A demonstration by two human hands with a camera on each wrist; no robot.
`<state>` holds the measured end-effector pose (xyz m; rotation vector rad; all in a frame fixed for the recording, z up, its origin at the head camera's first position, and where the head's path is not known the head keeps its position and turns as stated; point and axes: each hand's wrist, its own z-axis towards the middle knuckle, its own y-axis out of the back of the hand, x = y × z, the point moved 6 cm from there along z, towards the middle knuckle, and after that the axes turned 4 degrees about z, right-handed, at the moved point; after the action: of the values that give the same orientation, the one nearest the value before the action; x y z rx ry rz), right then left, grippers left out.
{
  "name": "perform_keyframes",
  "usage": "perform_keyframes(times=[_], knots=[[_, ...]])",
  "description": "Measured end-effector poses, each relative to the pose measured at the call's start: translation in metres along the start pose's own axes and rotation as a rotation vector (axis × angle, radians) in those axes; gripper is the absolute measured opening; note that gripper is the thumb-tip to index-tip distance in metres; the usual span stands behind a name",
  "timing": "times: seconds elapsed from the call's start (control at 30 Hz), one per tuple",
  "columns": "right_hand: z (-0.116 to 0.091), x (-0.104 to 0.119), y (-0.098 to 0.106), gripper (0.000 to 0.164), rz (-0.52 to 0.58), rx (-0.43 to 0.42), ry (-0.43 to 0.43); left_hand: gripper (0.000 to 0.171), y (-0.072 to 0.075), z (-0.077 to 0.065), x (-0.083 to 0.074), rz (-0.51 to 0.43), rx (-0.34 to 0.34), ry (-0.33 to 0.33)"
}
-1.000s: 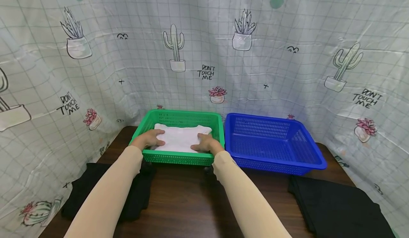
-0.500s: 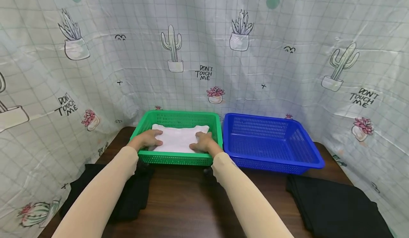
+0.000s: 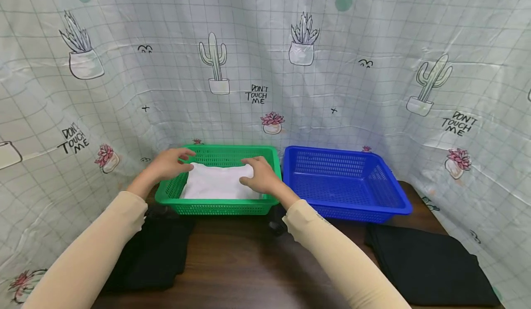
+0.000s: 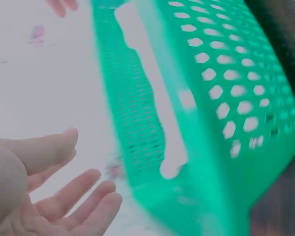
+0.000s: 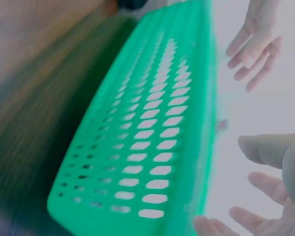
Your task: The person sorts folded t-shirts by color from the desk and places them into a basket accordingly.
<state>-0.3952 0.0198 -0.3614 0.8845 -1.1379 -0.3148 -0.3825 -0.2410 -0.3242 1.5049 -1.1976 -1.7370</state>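
Note:
A folded white cloth (image 3: 217, 182) lies flat inside the green basket (image 3: 220, 207) at the back of the table. My left hand (image 3: 168, 163) hovers over the basket's left side with its fingers apart and nothing between them. In the left wrist view the thumb and fingers of that left hand (image 4: 64, 191) are relaxed, away from the green wall. Above the basket's right side is my right hand (image 3: 261, 175), overlapping the cloth's right end in the head view. The right wrist view shows the right hand's fingers (image 5: 268, 187) spread and holding nothing.
A blue basket (image 3: 336, 189) stands right beside the green one. Folded black cloth lies at the front right (image 3: 427, 263), and more black cloth (image 3: 153, 253) lies at the left, partly under my left arm. A patterned curtain (image 3: 315, 88) hangs behind.
Both hands have let go of the white cloth and risen out of the basket, the left one moving outward to the left. The cloth stays in the green basket. The head view has shifted slightly.

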Motion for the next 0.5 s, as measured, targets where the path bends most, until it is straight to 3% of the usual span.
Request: perform_keyframes(times=[0.1, 0.23, 0.5], knots=[[-0.015, 0.015, 0.004, 0.058, 0.032, 0.001, 0.07, 0.052, 0.019, -0.024, 0.001, -0.029, -0.064, -0.05], [-0.041, 0.032, 0.004, 0.059, 0.121, 0.012, 0.132, 0.056, 0.033, -0.06, 0.013, -0.066, -0.112, -0.058], [-0.082, 0.056, -0.017, 0.06, 0.347, 0.06, 0.171, 0.058, 0.029, -0.121, 0.06, -0.061, -0.161, -0.015]])
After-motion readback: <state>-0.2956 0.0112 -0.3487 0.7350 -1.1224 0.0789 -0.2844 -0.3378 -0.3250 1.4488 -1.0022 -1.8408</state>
